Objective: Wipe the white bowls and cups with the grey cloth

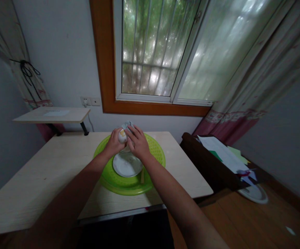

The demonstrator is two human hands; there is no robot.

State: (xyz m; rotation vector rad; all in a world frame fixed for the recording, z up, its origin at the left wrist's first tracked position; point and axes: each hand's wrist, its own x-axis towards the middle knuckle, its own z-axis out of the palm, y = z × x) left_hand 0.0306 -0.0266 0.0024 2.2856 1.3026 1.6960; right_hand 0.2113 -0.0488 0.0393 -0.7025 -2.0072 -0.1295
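Both my hands meet above a round green basin (153, 152) on a pale wooden table (48, 166). My left hand (115, 141) is closed round a small pale rounded object (122, 136) with a yellowish patch. My right hand (138, 141) is closed on a crumpled grey-white cloth or wrapper (127, 125) that sticks up between the hands. Below them, inside the basin, lies a white plate (127, 165). A thin stick-like thing (142, 176) lies beside the plate.
A small raised shelf (52, 114) stands at the table's far left by a wall socket (90, 101). To the right, a dark wooden piece (204, 159) carries papers (222, 150). A white plate (255, 193) sits on the wooden floor. A window and curtains are behind.
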